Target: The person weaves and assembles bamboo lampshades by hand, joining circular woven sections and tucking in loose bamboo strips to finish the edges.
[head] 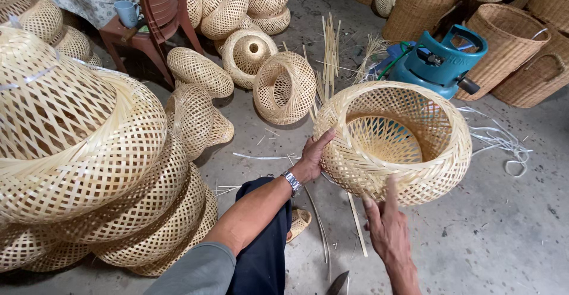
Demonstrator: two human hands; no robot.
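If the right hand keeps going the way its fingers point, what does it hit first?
The right hand points up and away, with a fingertip already at the lower wall of the woven bamboo basket. It would press into that wall first; actual contact is hard to judge.

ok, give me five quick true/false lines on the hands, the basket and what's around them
1. The left hand grips the rim of the woven basket. True.
2. The right hand holds a knife. False: its fingers rest on the basket's outer weave.
3. A teal gas cylinder sits behind the basket. True.
4. The basket's opening faces the floor. False: it faces up toward the camera.
5. A wristwatch is on the left wrist. True.
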